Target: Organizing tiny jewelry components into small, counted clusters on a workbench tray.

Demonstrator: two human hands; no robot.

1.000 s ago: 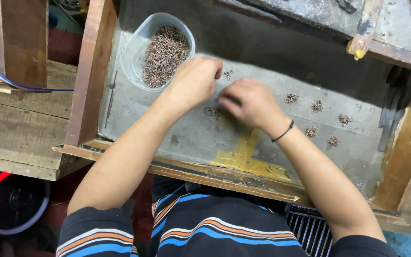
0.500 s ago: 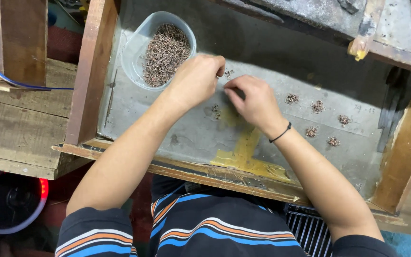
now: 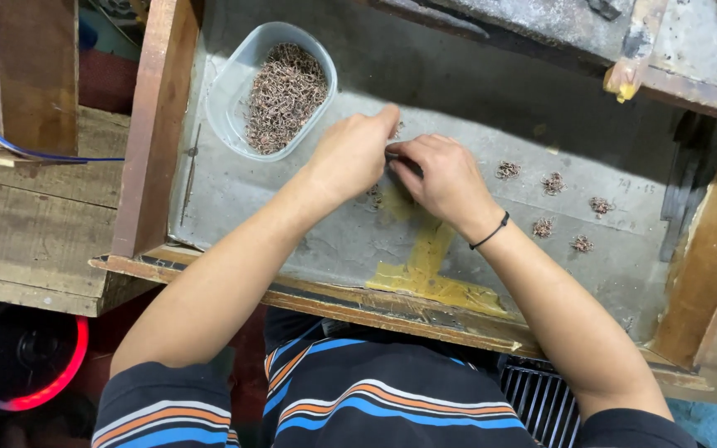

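In the head view, the left hand (image 3: 357,156) and the right hand (image 3: 444,177) meet over the middle of a grey metal tray (image 3: 309,241) with a wooden frame (image 3: 153,133). The fingertips of both hands come together and pinch something very small between them; it is mostly hidden by the fingers, so I cannot tell which way it points or how its long axis lies. Both hands are closed almost fully, the fingers curled in. A little tuft of brown wire pieces (image 3: 396,130) shows just at 12 o'clock of the left hand's knuckles, and another small bit (image 3: 373,192) lies under the hands on the tray.

At 10 o'clock from the hands stands a clear plastic tub (image 3: 238,83), filled with a heap of thin brown wire bits (image 3: 285,95); its long axis runs from 1 o'clock to 7 o'clock. At 3 o'clock from the right hand, five small wire bundles (image 3: 553,183) lie apart from each other on the tray. A black band (image 3: 491,232) is around the right wrist. A yellow tape strip (image 3: 425,265) lies on the tray at 6 o'clock under the hands. Nothing stands between the hands and the tub.
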